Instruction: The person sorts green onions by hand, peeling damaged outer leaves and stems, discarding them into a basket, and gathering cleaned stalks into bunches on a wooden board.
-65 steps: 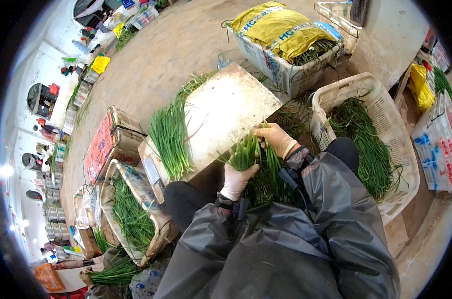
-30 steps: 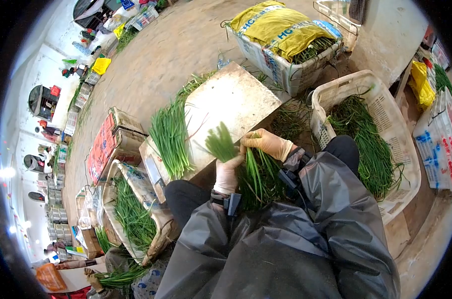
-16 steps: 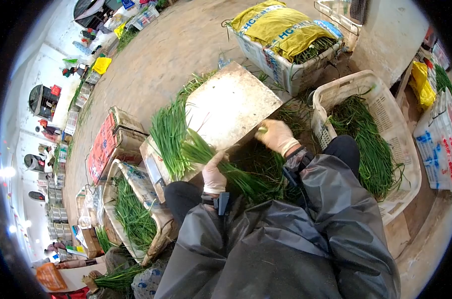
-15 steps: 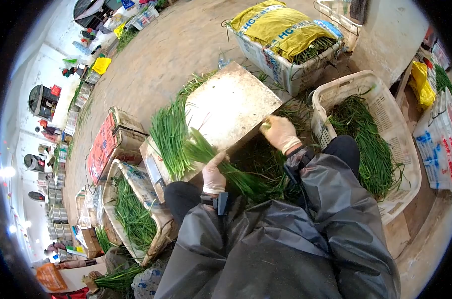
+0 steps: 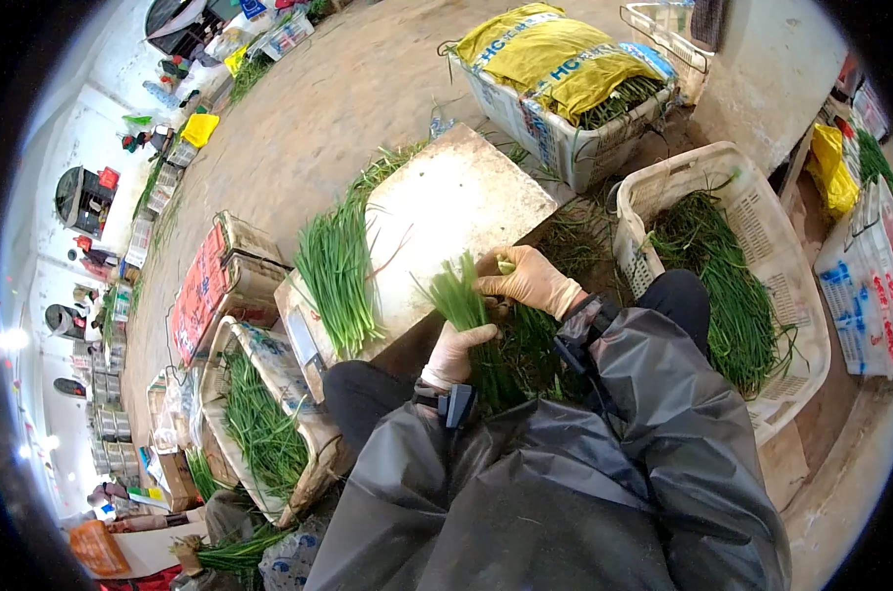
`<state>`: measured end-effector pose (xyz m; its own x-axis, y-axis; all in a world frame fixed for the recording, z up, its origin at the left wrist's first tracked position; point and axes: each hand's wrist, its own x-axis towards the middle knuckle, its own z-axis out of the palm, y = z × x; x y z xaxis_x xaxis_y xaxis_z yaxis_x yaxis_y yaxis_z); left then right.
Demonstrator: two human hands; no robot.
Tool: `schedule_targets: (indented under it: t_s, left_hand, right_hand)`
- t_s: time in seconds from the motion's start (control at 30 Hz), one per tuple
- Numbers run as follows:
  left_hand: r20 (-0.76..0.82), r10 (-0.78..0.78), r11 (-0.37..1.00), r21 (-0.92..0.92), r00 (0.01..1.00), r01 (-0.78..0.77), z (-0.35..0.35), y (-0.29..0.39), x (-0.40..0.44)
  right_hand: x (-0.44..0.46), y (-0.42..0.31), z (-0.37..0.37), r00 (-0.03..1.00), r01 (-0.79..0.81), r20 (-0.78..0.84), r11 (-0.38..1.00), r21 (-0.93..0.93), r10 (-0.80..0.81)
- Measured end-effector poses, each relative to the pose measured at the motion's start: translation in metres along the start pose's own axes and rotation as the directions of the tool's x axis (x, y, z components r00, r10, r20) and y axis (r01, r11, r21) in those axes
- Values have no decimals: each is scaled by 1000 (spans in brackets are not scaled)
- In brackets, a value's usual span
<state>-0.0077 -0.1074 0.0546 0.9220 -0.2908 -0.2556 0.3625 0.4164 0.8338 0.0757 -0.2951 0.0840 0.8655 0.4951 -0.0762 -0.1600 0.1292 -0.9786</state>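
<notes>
A bunch of green chives (image 5: 454, 294) is gripped in my gloved left hand (image 5: 453, 353), its cut ends pointing up and its leaves hanging down over my lap. My gloved right hand (image 5: 532, 280) is beside the top of this bunch, fingers bent and pinched together against its edge. A small pale-green bit shows at those fingers, too small to name. In front of both hands stands a tilted whitish board (image 5: 456, 202). On its left side lies a neat pile of chives (image 5: 333, 281), and a flat-bladed knife (image 5: 307, 340) rests near the board's left corner.
At my right is a white crate (image 5: 801, 295) of loose chives; another crate (image 5: 309, 463) stands at my left. A yellow sack (image 5: 555, 54) covers a crate ahead. A red-covered box (image 5: 200, 295) sits to the left. Another person's hand (image 5: 186, 554) shows at lower left, by chives.
My left hand has moved right and turned the chives more upright. My right hand has come left from the board's right corner to the bunch.
</notes>
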Motion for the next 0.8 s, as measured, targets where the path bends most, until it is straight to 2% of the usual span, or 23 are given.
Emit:
schedule_targets:
  t_s: [0.1, 0.13, 0.23, 0.37, 0.47, 0.57, 0.67, 0.77, 0.8]
  left_hand:
    - [4, -42, 998, -43, 999, 43, 7, -1, -2]
    - [18, -22, 998, -52, 1000, 23, 7, -3, -1]
    - [-34, -18, 988, -152, 999, 13, 4, -5, 0]
    - [-130, -23, 980, -199, 991, -3, -2, -9, 2]
    - [-109, -16, 981, -194, 994, -5, -4, -10, 3]
    - [-146, -13, 979, -204, 989, -18, -2, -12, 4]
    - [-203, -16, 974, -225, 979, -31, -16, -18, 8]
    - [-228, -25, 975, -219, 973, -27, -31, -13, 6]
    - [-248, -10, 978, -205, 969, -42, -34, -13, 7]
  right_hand:
    - [4, 7, -9, 1000, 27, 7, 983, -180, -26]
    - [1, 2, -10, 998, -57, -12, 993, -103, 56]
    - [0, -3, -17, 991, -131, -8, 991, -29, 131]
    - [5, 10, -21, 984, -161, -71, 987, 8, 162]
    - [4, 11, -15, 989, -118, -88, 992, 42, 121]
    - [3, 7, -13, 990, -114, -66, 989, 93, 121]
    - [-2, -2, -16, 999, -37, -24, 978, 206, 43]
    - [-1, -6, -30, 984, -32, -164, 978, 206, 67]
    - [4, -1, -37, 958, 27, -284, 968, 248, 47]
